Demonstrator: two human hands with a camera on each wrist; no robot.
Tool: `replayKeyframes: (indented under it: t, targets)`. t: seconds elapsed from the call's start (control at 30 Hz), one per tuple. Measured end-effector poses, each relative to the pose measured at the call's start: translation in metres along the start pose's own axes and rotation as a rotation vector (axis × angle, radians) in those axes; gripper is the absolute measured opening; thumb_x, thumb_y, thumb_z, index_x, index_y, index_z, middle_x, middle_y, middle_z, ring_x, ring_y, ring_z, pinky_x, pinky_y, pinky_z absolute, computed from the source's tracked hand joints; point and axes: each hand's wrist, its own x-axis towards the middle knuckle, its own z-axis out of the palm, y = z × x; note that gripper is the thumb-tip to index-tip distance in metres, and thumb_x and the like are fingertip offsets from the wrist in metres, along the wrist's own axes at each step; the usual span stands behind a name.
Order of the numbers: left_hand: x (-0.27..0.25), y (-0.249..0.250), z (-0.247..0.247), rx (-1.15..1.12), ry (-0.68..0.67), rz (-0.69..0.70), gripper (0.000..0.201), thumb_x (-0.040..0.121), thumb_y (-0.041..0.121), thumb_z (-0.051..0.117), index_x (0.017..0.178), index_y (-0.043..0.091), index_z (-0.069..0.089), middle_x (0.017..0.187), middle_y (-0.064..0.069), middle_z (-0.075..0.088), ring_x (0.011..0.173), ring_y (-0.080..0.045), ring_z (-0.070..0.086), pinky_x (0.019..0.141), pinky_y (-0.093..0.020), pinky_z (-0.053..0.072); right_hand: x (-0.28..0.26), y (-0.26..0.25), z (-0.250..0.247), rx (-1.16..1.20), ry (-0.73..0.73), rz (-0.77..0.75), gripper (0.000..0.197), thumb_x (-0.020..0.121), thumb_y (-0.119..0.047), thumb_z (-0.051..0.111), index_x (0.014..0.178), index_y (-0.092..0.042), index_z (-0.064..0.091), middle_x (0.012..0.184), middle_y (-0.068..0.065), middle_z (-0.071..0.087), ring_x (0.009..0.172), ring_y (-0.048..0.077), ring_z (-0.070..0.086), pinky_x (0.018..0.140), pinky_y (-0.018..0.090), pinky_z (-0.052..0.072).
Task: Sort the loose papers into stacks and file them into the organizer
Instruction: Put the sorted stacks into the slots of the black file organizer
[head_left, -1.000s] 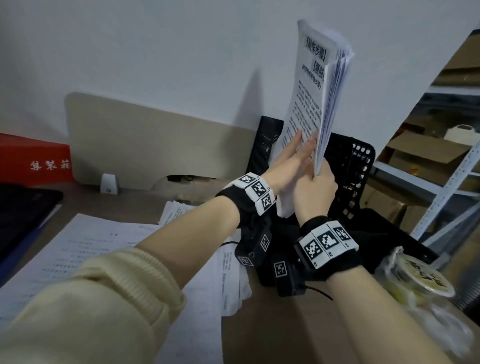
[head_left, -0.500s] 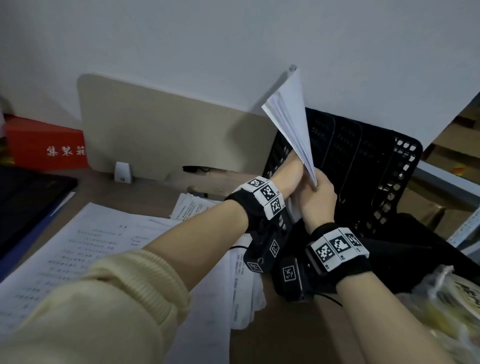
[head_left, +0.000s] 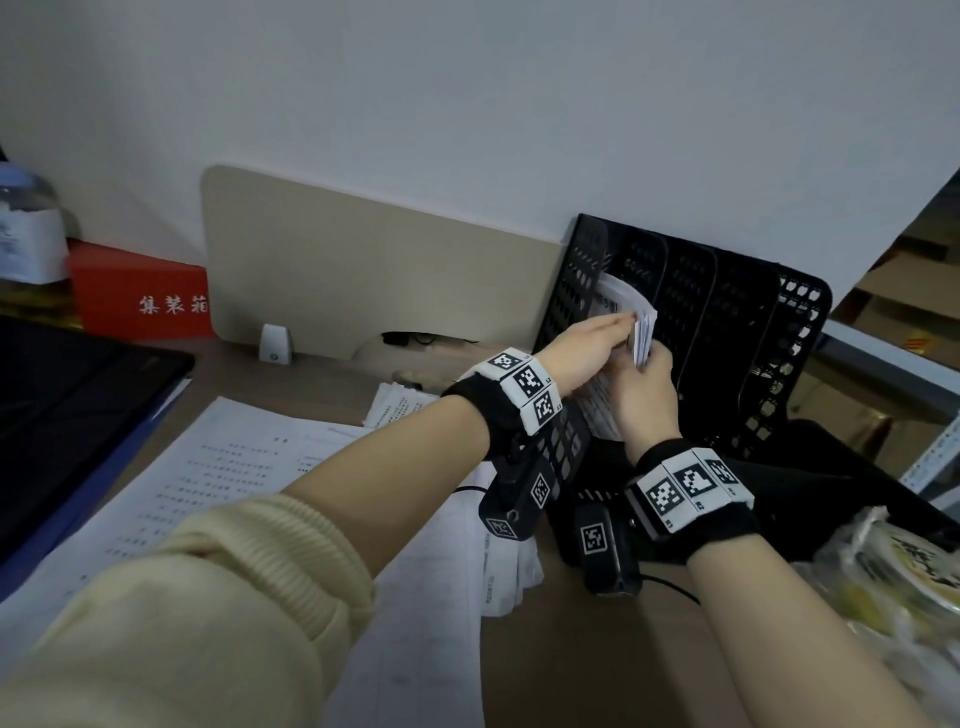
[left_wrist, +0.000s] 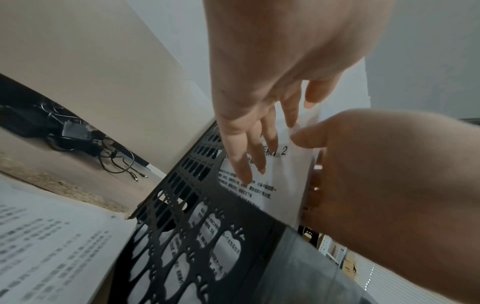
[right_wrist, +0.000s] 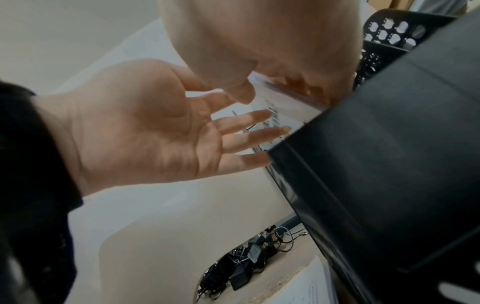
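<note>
Thin printed paper stack (head_left: 631, 317) inside perforated black plastic organizer (head_left: 727, 322)

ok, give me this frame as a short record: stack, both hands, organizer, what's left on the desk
stack: paper stack, lower part inside the organizer's leftmost slot, top edge above it
right hand: right hand holds the stack's edge, thumb on the printed face
left hand: left hand flat, fingers straight against the printed face, no grip
organizer: black perforated organizer, upright against the wall, other slots look empty
desk: loose printed sheets lying flat, not yet filed
</note>
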Motion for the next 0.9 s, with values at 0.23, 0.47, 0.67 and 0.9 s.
replayKeyframes:
  t: [0.23,0.47,0.67,0.9]
  targets:
    - [-0.011,0.001,-0.021,0.092,0.073,-0.026,0.033,0.103,0.029,0.037,0.124,0.013,0.057,0.107,-0.007,0.063,0.09,-0.018,0.059,0.075,-0.031,0.045,-0.024,-0.036,0.003,-0.057,0.246,-0.424,0.047,0.084,-0.006,0.056,0.131,-0.009,0.048,0.134,0.006,0.046,0.127,0.018,0.039,0.107,0.024,0.026]
    - [-0.025,-0.014,-0.077,0.205,0.259,-0.094,0.014,0.096,0.018,0.044,0.107,0.017,0.052,0.079,0.0,0.057,0.064,-0.015,0.058,0.068,-0.029,0.045,-0.053,-0.061,0.049,-0.063,0.062,-0.515,0.039,0.075,-0.005,0.051,0.112,-0.016,0.059,0.109,-0.006,0.052,0.111,0.021,0.045,0.098,0.029,0.033]
    - [-0.034,-0.045,-0.133,0.585,0.263,-0.319,0.032,0.097,0.009,0.044,0.123,0.0,0.059,0.125,-0.019,0.061,0.113,-0.033,0.061,0.056,-0.022,0.047,-0.05,-0.025,0.094,-0.166,-0.339,0.063,0.053,0.079,-0.019,0.056,0.131,-0.015,0.045,0.122,0.001,0.053,0.121,0.023,0.044,0.106,0.041,0.038]
    - [-0.028,-0.102,-0.19,0.675,0.335,-0.565,0.021,0.1,0.023,0.04,0.08,0.018,0.046,0.088,-0.008,0.063,0.085,-0.014,0.054,0.07,-0.02,0.044,-0.038,0.02,0.104,-0.336,-0.396,0.432,0.061,0.091,-0.015,0.052,0.144,0.003,0.027,0.136,0.015,0.043,0.127,0.034,0.043,0.101,0.037,0.04]
